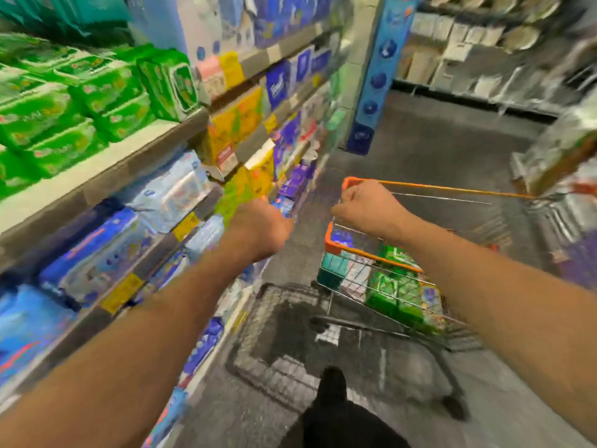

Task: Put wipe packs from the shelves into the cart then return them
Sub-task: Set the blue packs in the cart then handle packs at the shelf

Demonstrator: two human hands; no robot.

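1. The whole view is heavily smeared by motion, so fine detail cannot be made out.
2. The cart (374, 253), a wire basket with an orange rim, is seen standing in the aisle to the right of the shelves (106, 176), on a grey floor (452, 140).
3. The right hand (365, 202) is seen at the near orange corner of the cart's rim, with its fingers curled; the rim appears to be gripped, though the blur leaves the contact uncertain.
4. The left hand (261, 227) is stretched out towards the shelf edge at the height of the lower shelves, and is viewed from the back. Its fingers are hidden behind the knuckles, so it cannot be told whether they are spread, pressed together or pinching anything.
5. Wipe packs are found in two places. Green wipe packs (80, 101) are stacked on the upper shelf at the left, and blue and white packs (97, 253) fill the shelves below them.
6. Inside the cart, a green pack (394, 286) lies against the near wire side, with a teal pack (336, 265) beside it at the left corner and a blue pack (342, 236) showing under the rim.
7. Yellow and purple packs (245, 124) are ranged farther along the shelves, past the left hand.
8. A dark shoe (332, 383) is seen at the bottom, on the floor behind the cart.
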